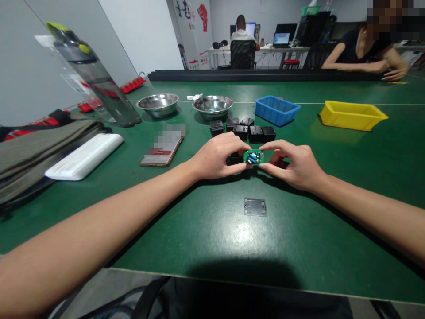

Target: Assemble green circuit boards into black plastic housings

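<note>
A small green circuit board [258, 153] with blue and black parts on it is held up above the table between both hands. My left hand [221, 155] pinches its left side between thumb and finger. On the right side, my right hand [297, 163] grips the board's edge the same way. Nearer to me, a flat black plastic cover [255, 207] lies on the green table. Just beyond my hands stand several black plastic boxes [241, 132], some partly hidden behind my left hand.
Two metal bowls [159, 105], a blue bin [277, 110] and a yellow bin [353, 116] stand farther back. To the left are a phone [162, 150], a white block-like case [85, 156], a bag [40, 153] and a water bottle [99, 84]. A person [365, 57] sits across the table.
</note>
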### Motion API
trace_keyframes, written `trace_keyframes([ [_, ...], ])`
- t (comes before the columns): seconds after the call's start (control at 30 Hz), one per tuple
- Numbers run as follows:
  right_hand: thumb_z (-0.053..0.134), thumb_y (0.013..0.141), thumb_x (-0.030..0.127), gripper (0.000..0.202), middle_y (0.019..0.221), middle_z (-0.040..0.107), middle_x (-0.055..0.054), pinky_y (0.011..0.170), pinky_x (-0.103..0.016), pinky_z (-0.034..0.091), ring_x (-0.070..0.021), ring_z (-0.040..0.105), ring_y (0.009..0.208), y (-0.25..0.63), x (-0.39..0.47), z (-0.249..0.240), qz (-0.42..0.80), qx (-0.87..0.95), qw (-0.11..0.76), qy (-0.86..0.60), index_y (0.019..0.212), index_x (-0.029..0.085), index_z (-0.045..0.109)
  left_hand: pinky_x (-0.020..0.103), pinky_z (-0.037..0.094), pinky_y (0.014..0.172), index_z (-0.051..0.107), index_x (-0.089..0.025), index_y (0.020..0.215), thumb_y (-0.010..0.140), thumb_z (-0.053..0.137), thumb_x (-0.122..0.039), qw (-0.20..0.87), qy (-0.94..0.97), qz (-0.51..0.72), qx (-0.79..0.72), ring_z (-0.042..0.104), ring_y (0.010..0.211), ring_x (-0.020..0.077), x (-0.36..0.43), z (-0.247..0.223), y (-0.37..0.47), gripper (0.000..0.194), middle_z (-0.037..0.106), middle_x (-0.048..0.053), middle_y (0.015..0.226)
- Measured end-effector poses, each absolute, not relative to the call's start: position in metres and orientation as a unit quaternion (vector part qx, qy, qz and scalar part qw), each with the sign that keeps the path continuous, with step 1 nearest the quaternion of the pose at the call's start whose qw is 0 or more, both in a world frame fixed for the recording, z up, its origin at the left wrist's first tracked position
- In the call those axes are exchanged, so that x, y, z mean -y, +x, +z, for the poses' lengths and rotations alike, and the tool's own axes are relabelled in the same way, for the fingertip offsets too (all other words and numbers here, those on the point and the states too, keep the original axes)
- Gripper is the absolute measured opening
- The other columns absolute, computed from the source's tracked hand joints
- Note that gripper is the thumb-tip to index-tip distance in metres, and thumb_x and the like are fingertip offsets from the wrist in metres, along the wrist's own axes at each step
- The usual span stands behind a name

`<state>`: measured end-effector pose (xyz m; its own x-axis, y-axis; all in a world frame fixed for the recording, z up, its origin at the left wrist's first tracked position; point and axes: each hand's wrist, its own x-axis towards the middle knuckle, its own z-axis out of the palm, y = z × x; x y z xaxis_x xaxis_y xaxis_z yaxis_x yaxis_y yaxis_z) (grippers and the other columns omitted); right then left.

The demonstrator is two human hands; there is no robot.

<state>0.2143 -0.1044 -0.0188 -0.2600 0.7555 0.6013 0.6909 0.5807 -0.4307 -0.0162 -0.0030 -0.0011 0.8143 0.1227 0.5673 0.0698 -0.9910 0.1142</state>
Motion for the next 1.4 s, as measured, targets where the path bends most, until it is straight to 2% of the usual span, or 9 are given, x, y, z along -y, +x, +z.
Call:
trace_keyframes([
  [0.93, 0.072, 0.087, 0.034, 0.028, 0.059, 0.064, 0.004, 0.049, -0.023, 0.044, -0.0112, 0.055, 0.047, 0.2143, 0.1056, -0.019, 0.038, 0.784, 0.408, -0.465, 0.11, 0.019, 0.068, 0.03, 0.048, 0.074, 0.066, -0.015, 0.103, 0.092, 0.066, -0.035, 0.053, 0.947, 0.31, -0.057, 0.062, 0.08, 0.0179, 0.0013, -0.002, -0.0178, 0.024, 0.07, 0.006, 0.086],
  [1.4, 0.073, 0.086, 0.034, 0.026, 0.059, 0.066, 0.004, 0.049, -0.023, 0.044, -0.011, 0.055, 0.046, 0.2139, 0.1059, -0.019, 0.035, 0.78, 0.414, -0.468, 0.107, 0.019, 0.068, 0.031, 0.049, 0.078, 0.064, -0.014, 0.107, 0.093, 0.064, -0.037, 0.059, 0.954, 0.287, -0.066, 0.063, 0.084, 0.0195, 0.0014, -0.0011, -0.0177, 0.027, 0.07, 0.008, 0.091],
])
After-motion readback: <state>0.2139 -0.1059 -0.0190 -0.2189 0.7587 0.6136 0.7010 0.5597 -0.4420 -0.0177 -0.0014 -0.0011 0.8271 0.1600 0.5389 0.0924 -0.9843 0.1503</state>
